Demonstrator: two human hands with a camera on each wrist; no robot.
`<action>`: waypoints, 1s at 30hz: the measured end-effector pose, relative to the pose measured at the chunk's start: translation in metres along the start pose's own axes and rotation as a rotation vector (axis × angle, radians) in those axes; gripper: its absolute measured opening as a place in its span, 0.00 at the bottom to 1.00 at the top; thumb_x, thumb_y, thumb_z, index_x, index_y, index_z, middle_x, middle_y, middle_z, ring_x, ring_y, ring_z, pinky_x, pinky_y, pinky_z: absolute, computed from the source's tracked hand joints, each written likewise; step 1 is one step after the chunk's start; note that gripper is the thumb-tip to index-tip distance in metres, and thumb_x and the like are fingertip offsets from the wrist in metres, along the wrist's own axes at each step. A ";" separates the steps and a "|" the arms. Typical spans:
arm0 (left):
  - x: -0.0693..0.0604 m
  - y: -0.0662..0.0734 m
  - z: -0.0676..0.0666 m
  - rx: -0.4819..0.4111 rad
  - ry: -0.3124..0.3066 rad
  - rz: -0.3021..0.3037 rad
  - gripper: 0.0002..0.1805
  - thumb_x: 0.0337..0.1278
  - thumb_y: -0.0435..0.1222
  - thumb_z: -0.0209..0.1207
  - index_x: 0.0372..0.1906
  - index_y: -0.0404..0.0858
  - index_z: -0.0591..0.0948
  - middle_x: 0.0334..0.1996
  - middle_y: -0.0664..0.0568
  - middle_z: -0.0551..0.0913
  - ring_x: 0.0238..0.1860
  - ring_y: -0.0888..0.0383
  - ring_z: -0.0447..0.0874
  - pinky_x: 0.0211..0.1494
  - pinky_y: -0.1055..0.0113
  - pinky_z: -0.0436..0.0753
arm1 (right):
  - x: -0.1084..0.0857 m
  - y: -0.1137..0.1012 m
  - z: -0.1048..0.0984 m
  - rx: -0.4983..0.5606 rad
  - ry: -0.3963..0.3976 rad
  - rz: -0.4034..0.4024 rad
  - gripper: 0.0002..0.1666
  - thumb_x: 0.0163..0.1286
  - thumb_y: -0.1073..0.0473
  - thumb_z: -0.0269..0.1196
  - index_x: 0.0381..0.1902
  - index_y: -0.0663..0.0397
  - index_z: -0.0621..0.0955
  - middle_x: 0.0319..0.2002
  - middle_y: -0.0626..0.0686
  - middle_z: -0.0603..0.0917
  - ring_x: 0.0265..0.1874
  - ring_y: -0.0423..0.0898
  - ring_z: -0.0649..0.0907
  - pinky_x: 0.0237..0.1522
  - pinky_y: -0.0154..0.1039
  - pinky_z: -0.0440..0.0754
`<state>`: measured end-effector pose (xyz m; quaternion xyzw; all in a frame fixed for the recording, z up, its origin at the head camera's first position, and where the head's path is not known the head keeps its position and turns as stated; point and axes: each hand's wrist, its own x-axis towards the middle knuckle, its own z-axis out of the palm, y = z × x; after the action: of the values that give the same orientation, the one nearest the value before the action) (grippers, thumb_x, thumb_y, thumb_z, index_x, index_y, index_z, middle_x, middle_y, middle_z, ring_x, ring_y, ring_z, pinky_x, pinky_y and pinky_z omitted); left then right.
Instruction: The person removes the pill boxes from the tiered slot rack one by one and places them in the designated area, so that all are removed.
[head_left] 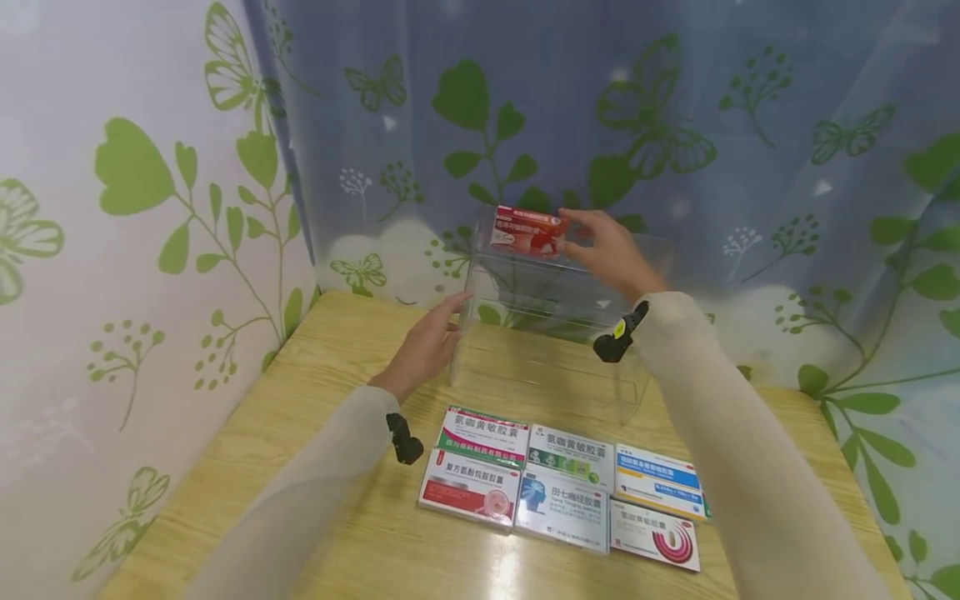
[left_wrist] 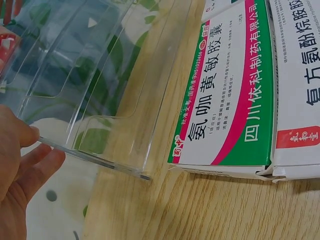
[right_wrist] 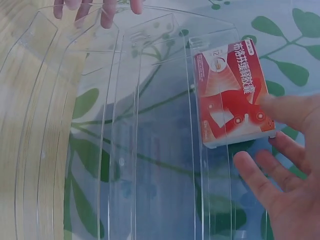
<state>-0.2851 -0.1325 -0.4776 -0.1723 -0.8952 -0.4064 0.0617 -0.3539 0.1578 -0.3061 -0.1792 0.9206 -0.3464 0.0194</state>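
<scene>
My left hand (head_left: 427, 348) holds the left side of a clear plastic display rack (left_wrist: 107, 125), its thumb and fingers at the panel edge. On the rack's upper tier leans a red medicine box (head_left: 525, 231) with white lettering. My right hand (head_left: 603, 250) holds the right end of that box between thumb and finger; in the right wrist view one fingertip overlaps its front, while other fingers stand spread below its end. On the table in front of the rack lie several flat medicine boxes, among them a green, white and pink one (head_left: 482, 435).
A wooden table (head_left: 360, 350) carries the rack, its stepped tiers see-through. Two rows of boxes lie near its front, including a blue, white and yellow box (head_left: 660, 482) and a blue-grey box (head_left: 562, 508). Patterned curtains (head_left: 420, 108) hang behind and at both sides.
</scene>
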 end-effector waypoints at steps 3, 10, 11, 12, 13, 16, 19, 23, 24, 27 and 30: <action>0.001 0.000 0.000 0.007 0.003 0.000 0.39 0.83 0.28 0.55 0.88 0.52 0.57 0.79 0.40 0.72 0.67 0.41 0.85 0.68 0.43 0.87 | 0.004 -0.001 0.003 -0.025 0.033 -0.030 0.33 0.84 0.57 0.62 0.83 0.50 0.71 0.76 0.63 0.71 0.76 0.61 0.73 0.75 0.64 0.75; 0.002 0.001 0.003 0.016 0.008 0.023 0.39 0.83 0.27 0.55 0.88 0.49 0.58 0.78 0.38 0.72 0.66 0.41 0.86 0.68 0.43 0.87 | 0.011 0.003 0.014 -0.023 0.127 -0.028 0.27 0.83 0.63 0.63 0.77 0.56 0.77 0.68 0.64 0.76 0.68 0.61 0.78 0.74 0.62 0.76; 0.002 0.001 0.003 0.018 0.008 0.025 0.39 0.82 0.27 0.55 0.88 0.49 0.58 0.78 0.38 0.73 0.66 0.41 0.86 0.68 0.43 0.87 | 0.012 0.005 0.016 -0.016 0.141 -0.024 0.27 0.83 0.63 0.63 0.76 0.57 0.77 0.68 0.64 0.77 0.68 0.61 0.79 0.74 0.62 0.75; 0.003 0.001 0.004 0.020 0.007 0.024 0.39 0.82 0.26 0.55 0.88 0.49 0.58 0.78 0.38 0.73 0.66 0.41 0.86 0.67 0.43 0.87 | 0.012 0.005 0.017 -0.006 0.154 -0.020 0.27 0.83 0.64 0.63 0.76 0.57 0.77 0.68 0.63 0.78 0.68 0.61 0.79 0.74 0.61 0.76; 0.003 0.001 0.004 0.020 0.007 0.023 0.39 0.82 0.26 0.55 0.88 0.49 0.58 0.78 0.38 0.73 0.66 0.41 0.86 0.68 0.44 0.87 | 0.012 0.006 0.019 0.005 0.166 -0.017 0.26 0.83 0.64 0.63 0.76 0.57 0.77 0.68 0.63 0.79 0.68 0.60 0.79 0.75 0.60 0.76; 0.003 0.002 0.005 0.013 0.004 0.018 0.39 0.82 0.26 0.55 0.88 0.49 0.58 0.78 0.38 0.73 0.66 0.41 0.86 0.68 0.44 0.87 | 0.012 0.007 0.023 0.037 0.227 -0.020 0.25 0.83 0.64 0.63 0.74 0.57 0.78 0.67 0.62 0.81 0.67 0.60 0.80 0.74 0.59 0.77; 0.002 0.003 0.006 0.007 0.000 0.020 0.39 0.82 0.26 0.55 0.88 0.49 0.58 0.78 0.37 0.73 0.66 0.41 0.85 0.68 0.43 0.87 | 0.009 0.007 0.024 0.073 0.309 -0.046 0.22 0.84 0.64 0.62 0.72 0.57 0.80 0.65 0.62 0.81 0.65 0.59 0.81 0.71 0.58 0.79; 0.000 0.002 0.006 0.010 -0.001 0.021 0.39 0.82 0.26 0.55 0.88 0.50 0.58 0.78 0.37 0.73 0.67 0.41 0.85 0.68 0.43 0.87 | 0.002 0.006 0.017 0.119 0.411 -0.088 0.22 0.84 0.61 0.62 0.71 0.54 0.81 0.64 0.61 0.81 0.64 0.56 0.83 0.67 0.55 0.82; 0.000 0.001 0.006 0.014 0.001 0.021 0.39 0.82 0.26 0.55 0.88 0.50 0.57 0.78 0.37 0.73 0.67 0.41 0.86 0.68 0.43 0.87 | 0.000 0.006 0.013 0.134 0.425 -0.091 0.22 0.84 0.60 0.63 0.72 0.53 0.81 0.65 0.59 0.81 0.64 0.55 0.82 0.65 0.54 0.82; 0.000 -0.001 0.004 0.017 0.006 0.013 0.40 0.83 0.27 0.55 0.88 0.52 0.57 0.78 0.39 0.73 0.67 0.42 0.86 0.68 0.44 0.87 | -0.007 0.007 0.001 0.154 0.460 -0.084 0.23 0.84 0.56 0.64 0.73 0.48 0.81 0.67 0.56 0.81 0.65 0.51 0.83 0.61 0.45 0.83; 0.000 -0.002 0.002 0.024 0.011 0.012 0.40 0.83 0.27 0.55 0.88 0.51 0.57 0.78 0.39 0.73 0.66 0.42 0.86 0.68 0.44 0.87 | -0.020 0.009 -0.014 0.197 0.476 -0.069 0.23 0.83 0.54 0.65 0.72 0.48 0.82 0.68 0.54 0.82 0.64 0.48 0.83 0.54 0.34 0.81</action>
<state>-0.2855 -0.1327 -0.4808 -0.1746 -0.8986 -0.3963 0.0711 -0.3402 0.1794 -0.3030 -0.1210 0.8545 -0.4672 -0.1922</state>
